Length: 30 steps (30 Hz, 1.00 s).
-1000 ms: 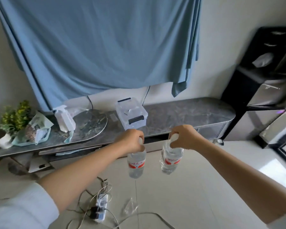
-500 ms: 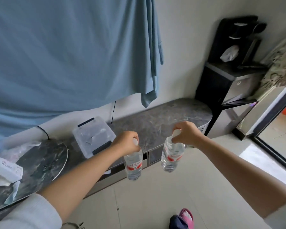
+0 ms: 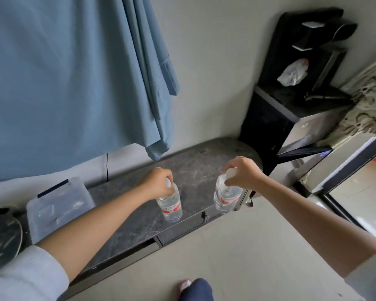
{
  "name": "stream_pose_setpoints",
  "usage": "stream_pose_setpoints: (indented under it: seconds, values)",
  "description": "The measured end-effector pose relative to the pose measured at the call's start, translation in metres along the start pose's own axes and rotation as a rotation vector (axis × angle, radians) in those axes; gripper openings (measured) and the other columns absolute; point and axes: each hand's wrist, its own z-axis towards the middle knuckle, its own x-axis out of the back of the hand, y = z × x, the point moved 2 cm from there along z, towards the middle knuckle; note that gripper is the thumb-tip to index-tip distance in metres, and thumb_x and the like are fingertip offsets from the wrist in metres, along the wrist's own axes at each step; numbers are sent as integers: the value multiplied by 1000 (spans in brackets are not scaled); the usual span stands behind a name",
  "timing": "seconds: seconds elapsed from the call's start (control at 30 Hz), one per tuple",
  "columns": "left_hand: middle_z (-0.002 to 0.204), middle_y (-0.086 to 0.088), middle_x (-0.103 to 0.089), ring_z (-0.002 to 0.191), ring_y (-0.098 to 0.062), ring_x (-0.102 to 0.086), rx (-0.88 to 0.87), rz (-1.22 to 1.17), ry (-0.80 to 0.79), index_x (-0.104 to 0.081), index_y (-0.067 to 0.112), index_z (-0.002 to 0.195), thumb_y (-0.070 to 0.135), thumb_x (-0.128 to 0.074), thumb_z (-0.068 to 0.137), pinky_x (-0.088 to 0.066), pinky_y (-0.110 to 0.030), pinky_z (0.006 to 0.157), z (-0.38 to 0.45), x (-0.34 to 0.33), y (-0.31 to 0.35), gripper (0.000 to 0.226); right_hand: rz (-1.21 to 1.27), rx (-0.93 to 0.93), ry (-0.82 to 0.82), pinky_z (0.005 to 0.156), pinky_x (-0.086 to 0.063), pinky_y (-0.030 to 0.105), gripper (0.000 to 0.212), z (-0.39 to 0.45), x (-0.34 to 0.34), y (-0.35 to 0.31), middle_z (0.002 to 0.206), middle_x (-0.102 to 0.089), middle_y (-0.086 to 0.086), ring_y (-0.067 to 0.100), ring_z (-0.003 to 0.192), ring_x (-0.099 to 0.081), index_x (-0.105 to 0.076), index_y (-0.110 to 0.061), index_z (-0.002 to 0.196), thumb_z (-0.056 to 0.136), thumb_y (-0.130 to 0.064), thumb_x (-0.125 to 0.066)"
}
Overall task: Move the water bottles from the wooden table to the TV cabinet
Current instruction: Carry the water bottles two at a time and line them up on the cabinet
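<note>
Both hands are out in front, each with a water bottle. The left hand (image 3: 157, 183) has its fingers curled over the top of the left bottle (image 3: 170, 206), gripping it round the white cap and neck. The right hand (image 3: 242, 173) pinches the right bottle (image 3: 226, 197) at its cap, thumb and fingers closed round the neck. Both bottles are clear with red-and-white labels and hang roughly upright, the right one tilted a little.

The left bottle sits over the dark marbled top of the counter (image 3: 195, 170), near its front edge; whether its base touches the surface, I cannot tell. The right bottle is at the front edge too, its lower half overlapping the drawer fronts, and contact there is just as unclear. The two bottles are near each other, but apart.

Off to the left on the same counter sits a clear plastic box (image 3: 59, 205) with a dark handle, and beside it a round dark slab (image 3: 2, 240). A blue curtain (image 3: 74, 72) hangs down the wall behind. At the counter's right end stands a black water dispenser (image 3: 295, 105) with a crumpled white bag (image 3: 293, 72) in its recess. White sleeves cover both upper arms, and a foot (image 3: 193, 290) shows at the bottom on the pale floor (image 3: 248, 246).
</note>
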Motion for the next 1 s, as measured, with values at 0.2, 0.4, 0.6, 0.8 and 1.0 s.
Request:
stream_pose_setpoints:
  seconds: [0.2,0.4,0.6,0.8,1.0]
  values:
    - [96,1,-53,102,-22,-58,-60,59,-14,-66,16,96,23,-64,80,-38,-25,71,108,4,30,17,25,-105,-41,77,-43,30,30,94,21,61,96,-50,3,16,90,-46,-66,-1,102,73,-7,-72]
    - [107,4,-55,104,-20,-58,-63,18,-80,-65,20,99,27,-60,83,-47,-32,87,204,13,52,18,44,-179,-102,44,-37,13,19,192,45,92,92,-50,3,19,82,-49,-64,-11,88,71,-6,-70]
    - [121,0,-56,110,-21,-56,-59,-20,-141,-63,15,108,20,-61,82,-40,-27,77,291,14,78,26,49,-186,-133,51,-42,20,17,275,58,119,95,-45,4,22,80,-49,-62,-8,87,72,1,-63]
    - [121,-4,-60,112,-23,-57,60,-72,-123,-64,14,110,18,-61,82,-45,-29,88,377,-2,91,28,25,-154,-199,65,-41,24,26,369,48,151,94,-43,5,19,82,-47,-66,-1,100,74,1,-60]
    - [126,0,-55,120,-18,-53,206,-92,-119,-62,19,117,21,-55,85,-42,-26,93,453,-31,108,33,31,-104,-338,71,-40,23,26,452,25,194,106,-56,15,22,85,-53,-65,-1,102,77,-5,-61]
